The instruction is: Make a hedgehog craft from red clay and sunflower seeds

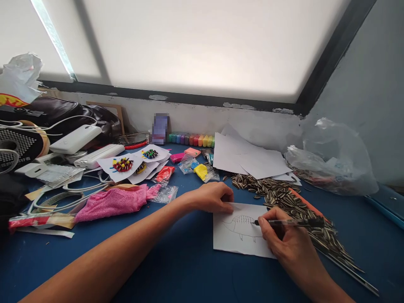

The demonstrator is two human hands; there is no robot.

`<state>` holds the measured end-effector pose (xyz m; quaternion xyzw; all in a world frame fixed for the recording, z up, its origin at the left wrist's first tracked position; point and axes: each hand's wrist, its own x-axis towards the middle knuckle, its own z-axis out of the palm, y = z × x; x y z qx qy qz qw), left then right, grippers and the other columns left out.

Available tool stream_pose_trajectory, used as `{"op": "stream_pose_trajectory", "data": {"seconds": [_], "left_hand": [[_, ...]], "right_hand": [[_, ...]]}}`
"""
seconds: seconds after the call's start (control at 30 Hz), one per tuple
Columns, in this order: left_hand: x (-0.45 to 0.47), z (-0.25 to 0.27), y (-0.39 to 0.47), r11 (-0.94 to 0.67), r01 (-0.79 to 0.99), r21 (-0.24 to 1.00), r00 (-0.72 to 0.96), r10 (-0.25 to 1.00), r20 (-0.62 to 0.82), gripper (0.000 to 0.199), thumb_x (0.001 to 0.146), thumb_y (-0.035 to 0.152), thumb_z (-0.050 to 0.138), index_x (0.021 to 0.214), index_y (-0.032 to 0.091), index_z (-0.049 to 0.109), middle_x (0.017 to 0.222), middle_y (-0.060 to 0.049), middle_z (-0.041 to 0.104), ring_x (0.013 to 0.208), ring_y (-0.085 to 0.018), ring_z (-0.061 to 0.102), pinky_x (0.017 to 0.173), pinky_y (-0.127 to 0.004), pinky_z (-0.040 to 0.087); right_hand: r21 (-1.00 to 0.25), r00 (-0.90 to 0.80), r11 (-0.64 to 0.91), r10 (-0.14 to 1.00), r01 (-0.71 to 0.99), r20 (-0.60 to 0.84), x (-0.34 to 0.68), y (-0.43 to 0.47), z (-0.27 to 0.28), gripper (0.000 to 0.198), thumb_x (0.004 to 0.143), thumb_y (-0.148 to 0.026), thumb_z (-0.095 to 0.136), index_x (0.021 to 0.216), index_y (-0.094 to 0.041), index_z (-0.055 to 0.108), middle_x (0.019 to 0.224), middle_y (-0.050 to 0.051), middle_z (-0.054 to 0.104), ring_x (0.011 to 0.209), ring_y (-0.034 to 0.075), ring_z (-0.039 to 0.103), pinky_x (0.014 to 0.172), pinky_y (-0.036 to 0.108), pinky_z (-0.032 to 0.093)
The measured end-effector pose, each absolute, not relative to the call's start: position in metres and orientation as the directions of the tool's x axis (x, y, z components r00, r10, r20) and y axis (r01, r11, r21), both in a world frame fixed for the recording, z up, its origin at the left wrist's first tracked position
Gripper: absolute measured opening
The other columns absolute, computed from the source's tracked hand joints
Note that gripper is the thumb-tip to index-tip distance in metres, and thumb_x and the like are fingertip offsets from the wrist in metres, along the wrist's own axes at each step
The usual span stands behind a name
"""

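A small white sheet of paper point(227, 242) lies on the blue tabletop with a line drawing of an animal, its rounded back filled with small marks and short legs below. At the sheet's upper left edge, my left hand point(214, 197) holds it down with curled fingers, the thumb on the paper. My right hand point(288, 240) is closed around a black pen point(296, 222), whose tip meets the drawing at the right of the marked back. Part of the sheet's right side is hidden under this hand. Just beyond it spreads a pile of striped sunflower seeds point(271, 189).
Blank white sheets point(249, 153) and a plastic bag point(334, 164) sit behind the seeds. Farther left are clay packets point(202, 171), cards with seed-and-clay figures point(123, 164), a pink cloth point(113, 204), white cables and power banks point(75, 139). Coloured clay point(192, 139) lines the wall.
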<state>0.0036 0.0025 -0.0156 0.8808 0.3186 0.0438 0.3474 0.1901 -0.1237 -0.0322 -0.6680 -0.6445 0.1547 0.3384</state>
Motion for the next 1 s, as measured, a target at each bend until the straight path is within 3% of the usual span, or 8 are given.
{"op": "stream_pose_trajectory", "data": {"seconds": [0.43,1.0], "left_hand": [[0.0032,-0.0127,0.0012,-0.547,0.539,0.641,0.793,0.586,-0.168,0.015,0.073,0.029,0.061,0.082,0.017,0.061,0.073,0.002,0.057,0.062,-0.009,0.047,0.054,-0.023,0.032],[0.0024,-0.0118,0.0,-0.542,0.547,0.638,0.787,0.593,-0.171,0.015,0.073,0.03,0.061,0.081,0.018,0.061,0.074,0.001,0.057,0.064,-0.01,0.046,0.055,-0.024,0.031]], "right_hand": [[-0.674,0.194,0.016,0.953,0.738,0.234,0.1915,-0.126,-0.0272,0.03,0.082,-0.047,0.047,0.063,-0.024,0.048,0.047,-0.006,0.038,0.041,0.011,0.036,0.037,0.022,0.03],[-0.674,0.142,0.053,0.963,0.737,0.23,0.1936,-0.1263,-0.0291,0.027,0.083,-0.045,0.049,0.065,-0.024,0.051,0.049,-0.005,0.045,0.041,0.011,0.039,0.036,0.021,0.03]]}}
